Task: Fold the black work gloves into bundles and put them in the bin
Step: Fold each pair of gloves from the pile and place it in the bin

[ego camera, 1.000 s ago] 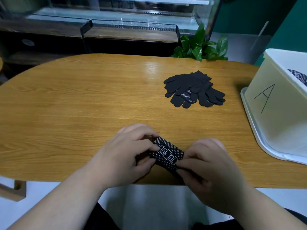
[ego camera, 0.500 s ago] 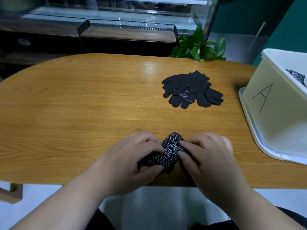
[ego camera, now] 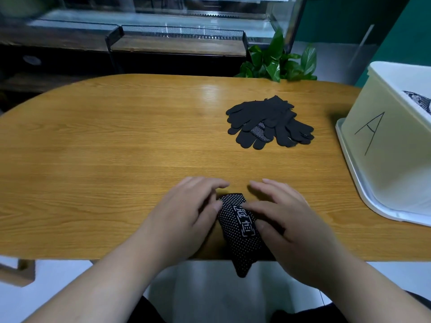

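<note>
A black glove with white dots and a white print (ego camera: 240, 229) lies lengthwise at the table's front edge, its near tip hanging over the edge. My left hand (ego camera: 186, 213) rests against its left side, thumb touching it, fingers stretched out on the wood. My right hand (ego camera: 286, 220) presses its right side with index finger and thumb laid flat on it. A loose pile of black gloves (ego camera: 268, 122) lies further back, right of centre. The white bin marked "A" (ego camera: 384, 148) stands at the right edge, with a dotted glove bundle (ego camera: 419, 101) showing inside.
The oval wooden table (ego camera: 105, 148) is bare on its left half. A green plant (ego camera: 279, 61) stands behind the far edge, in front of a glass cabinet (ego camera: 163, 24). The bin sits on a white lid or tray (ego camera: 363, 190).
The glove has been turned from crosswise to lengthwise and now hangs over the table edge. Both hands have loosened from gripping it, and their fingers now lie stretched out.
</note>
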Motion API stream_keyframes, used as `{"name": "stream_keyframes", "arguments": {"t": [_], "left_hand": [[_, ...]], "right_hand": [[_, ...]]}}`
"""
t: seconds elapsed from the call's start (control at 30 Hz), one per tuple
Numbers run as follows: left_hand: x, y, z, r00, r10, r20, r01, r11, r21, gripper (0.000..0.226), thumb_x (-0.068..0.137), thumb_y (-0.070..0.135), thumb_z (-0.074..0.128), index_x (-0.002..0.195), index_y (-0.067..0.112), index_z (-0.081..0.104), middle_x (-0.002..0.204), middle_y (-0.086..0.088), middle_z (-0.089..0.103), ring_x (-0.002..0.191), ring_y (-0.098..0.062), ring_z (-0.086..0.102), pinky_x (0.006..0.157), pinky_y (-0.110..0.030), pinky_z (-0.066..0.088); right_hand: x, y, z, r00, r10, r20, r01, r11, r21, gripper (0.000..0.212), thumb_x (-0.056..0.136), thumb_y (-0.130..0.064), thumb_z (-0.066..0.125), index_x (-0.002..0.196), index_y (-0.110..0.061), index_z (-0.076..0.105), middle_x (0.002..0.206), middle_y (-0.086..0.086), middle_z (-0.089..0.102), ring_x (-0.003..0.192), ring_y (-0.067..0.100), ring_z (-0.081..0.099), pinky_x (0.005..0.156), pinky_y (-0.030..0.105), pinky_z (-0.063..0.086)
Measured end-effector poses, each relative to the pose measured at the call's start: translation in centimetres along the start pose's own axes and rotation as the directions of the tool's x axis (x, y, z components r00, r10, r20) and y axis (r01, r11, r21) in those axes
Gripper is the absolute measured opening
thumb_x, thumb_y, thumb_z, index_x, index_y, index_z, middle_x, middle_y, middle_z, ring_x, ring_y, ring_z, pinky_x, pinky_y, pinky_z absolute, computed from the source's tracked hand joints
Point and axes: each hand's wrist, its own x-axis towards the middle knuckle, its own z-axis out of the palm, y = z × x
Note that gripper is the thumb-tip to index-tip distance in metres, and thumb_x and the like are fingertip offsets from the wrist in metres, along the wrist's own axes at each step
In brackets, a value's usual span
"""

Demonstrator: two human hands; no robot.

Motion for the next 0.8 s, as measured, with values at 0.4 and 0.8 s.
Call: {"name": "stream_keyframes", "arguments": {"t": [0.4,0.8], "left_hand": [[1.6,0.2,-1.2,0.951,-0.064,0.304,0.044,0.996,0.072,0.023,0.074,0.039,0.045,0.089,0.037,0.063,0.094,0.021,0.051,0.101,0.0,0.043,0.093,-0.028,0.031],[0.0,0.4,-0.7,0.961,-0.026,0.275,-0.022,0.985,0.169,0.021,0.072,0.051,0.04,0.08,0.034,0.047,0.088,0.021,0.047,0.096,-0.003,0.042,0.086,-0.022,0.034]], "right_hand": [[0.7,0.3,0.1,0.998,-0.041,0.047,0.041,0.999,0.007,0.037,0.096,-0.042,0.039,0.125,-0.051,0.061,0.148,-0.03,0.038,0.146,-0.007,0.015,0.124,0.036,0.004],[0.1,-0.8,-1.4,0.986,0.137,-0.09,-0.138,0.99,-0.012,0.046,0.082,-0.068,0.029,0.098,-0.042,0.063,0.095,-0.033,0.051,0.103,-0.008,0.04,0.092,0.027,0.036]]}}
